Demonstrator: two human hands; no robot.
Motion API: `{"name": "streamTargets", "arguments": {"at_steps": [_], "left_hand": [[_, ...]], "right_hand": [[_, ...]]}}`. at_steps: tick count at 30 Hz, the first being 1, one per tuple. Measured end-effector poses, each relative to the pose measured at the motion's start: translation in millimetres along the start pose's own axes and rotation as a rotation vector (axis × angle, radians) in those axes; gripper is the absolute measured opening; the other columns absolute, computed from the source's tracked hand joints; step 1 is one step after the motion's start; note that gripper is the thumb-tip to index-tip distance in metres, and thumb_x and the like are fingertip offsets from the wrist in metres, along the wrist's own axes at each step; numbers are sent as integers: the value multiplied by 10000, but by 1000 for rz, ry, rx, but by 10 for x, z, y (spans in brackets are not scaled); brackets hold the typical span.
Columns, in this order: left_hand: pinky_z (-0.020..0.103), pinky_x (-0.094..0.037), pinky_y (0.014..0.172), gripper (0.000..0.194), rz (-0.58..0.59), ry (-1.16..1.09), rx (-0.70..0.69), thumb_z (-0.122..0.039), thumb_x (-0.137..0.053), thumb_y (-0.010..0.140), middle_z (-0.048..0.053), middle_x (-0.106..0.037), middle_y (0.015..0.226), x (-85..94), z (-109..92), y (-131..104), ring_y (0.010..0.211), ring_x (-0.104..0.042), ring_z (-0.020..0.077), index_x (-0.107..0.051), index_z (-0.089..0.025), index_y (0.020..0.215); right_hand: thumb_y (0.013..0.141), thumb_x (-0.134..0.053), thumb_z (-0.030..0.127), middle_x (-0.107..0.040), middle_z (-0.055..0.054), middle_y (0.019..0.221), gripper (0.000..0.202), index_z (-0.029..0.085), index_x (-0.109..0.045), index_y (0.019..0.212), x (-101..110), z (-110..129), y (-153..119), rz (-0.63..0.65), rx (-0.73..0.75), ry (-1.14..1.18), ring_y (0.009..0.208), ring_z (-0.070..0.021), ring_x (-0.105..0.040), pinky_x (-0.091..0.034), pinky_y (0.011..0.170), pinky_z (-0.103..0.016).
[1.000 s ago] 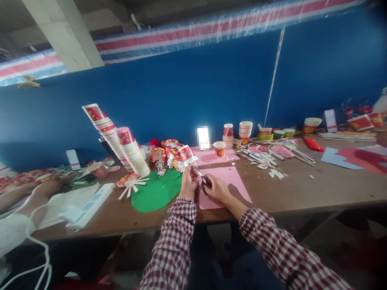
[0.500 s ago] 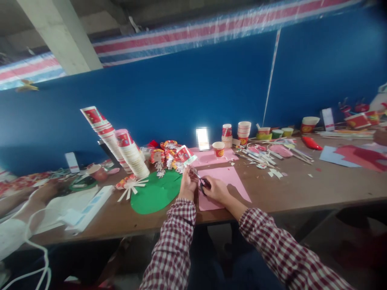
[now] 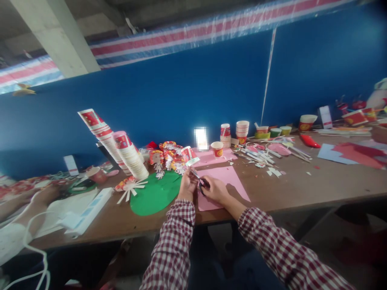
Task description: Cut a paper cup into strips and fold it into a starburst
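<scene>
A person's left hand (image 3: 188,184) pinches a small red-and-white printed paper cup (image 3: 188,154) above a brown tabletop (image 3: 329,181), while the right hand (image 3: 216,189) grips black-handled metal scissors (image 3: 204,183), blades pointing toward the cup, over a flat pink paper sheet (image 3: 234,179).

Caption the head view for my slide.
Left hand holds a cup; right hand holds scissors above pink paper.

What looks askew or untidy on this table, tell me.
The pink-topped cup stack and the taller cup stack behind it slant leftward, so they look unsteady, though the wide view may exaggerate that. White paper scraps lie loose on the tabletop, right of the scissors, like stray litter.
</scene>
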State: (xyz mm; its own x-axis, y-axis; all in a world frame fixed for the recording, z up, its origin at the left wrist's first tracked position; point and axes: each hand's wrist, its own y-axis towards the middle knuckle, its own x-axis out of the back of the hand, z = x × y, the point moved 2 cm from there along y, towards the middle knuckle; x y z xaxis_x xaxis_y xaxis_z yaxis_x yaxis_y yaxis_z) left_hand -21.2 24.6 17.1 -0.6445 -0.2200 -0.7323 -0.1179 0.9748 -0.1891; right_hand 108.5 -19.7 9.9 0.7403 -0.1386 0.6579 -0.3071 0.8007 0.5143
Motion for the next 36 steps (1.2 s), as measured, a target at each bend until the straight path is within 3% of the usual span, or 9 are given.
{"name": "streamTargets", "arguments": {"at_steps": [6, 14, 25, 31, 36], "left_hand": [[177, -315, 369, 225, -40, 28, 41, -263, -592, 799, -28, -531, 487, 46, 5, 28, 385, -484, 69, -503, -151, 626], [156, -271, 339, 206, -75, -39, 30, -257, -634, 770, -42, -521, 466, 81, 17, 81, 361, -467, 50, -508, -149, 647], [145, -234, 328, 229, -30, -3, 74, -286, -622, 785, -32, -528, 503, 112, 20, 93, 358, -433, 38, -499, -145, 652], [170, -369, 416, 197, -27, 30, -11, -280, -586, 806, -26, -546, 528, 101, 30, 79, 416, -503, 66, -524, -155, 666], [172, -373, 424, 159, -37, 14, -42, -273, -597, 795, -28, -546, 539, 106, 45, 81, 437, -519, 76, -530, -163, 702]], "right_hand": [[793, -561, 296, -673, -23, 765, 283, 186, -579, 1054, 23, 26, -6, -23, 3, 2, 695, -159, -621, -404, 620, -239], [785, -567, 291, -675, -26, 759, 289, 174, -581, 1048, 8, 12, -2, -41, 3, 3, 682, -160, -620, -410, 613, -241], [790, -562, 291, -676, -21, 766, 275, 183, -580, 1042, 34, 31, -6, -33, -10, 1, 687, -159, -621, -406, 614, -239], [793, -563, 296, -677, -19, 774, 279, 203, -575, 1056, 16, 17, -6, -2, -18, 6, 699, -157, -620, -403, 618, -237], [793, -563, 295, -672, -15, 763, 274, 204, -578, 1051, 8, 11, -6, 3, -10, 0, 694, -154, -618, -401, 619, -235]]}}
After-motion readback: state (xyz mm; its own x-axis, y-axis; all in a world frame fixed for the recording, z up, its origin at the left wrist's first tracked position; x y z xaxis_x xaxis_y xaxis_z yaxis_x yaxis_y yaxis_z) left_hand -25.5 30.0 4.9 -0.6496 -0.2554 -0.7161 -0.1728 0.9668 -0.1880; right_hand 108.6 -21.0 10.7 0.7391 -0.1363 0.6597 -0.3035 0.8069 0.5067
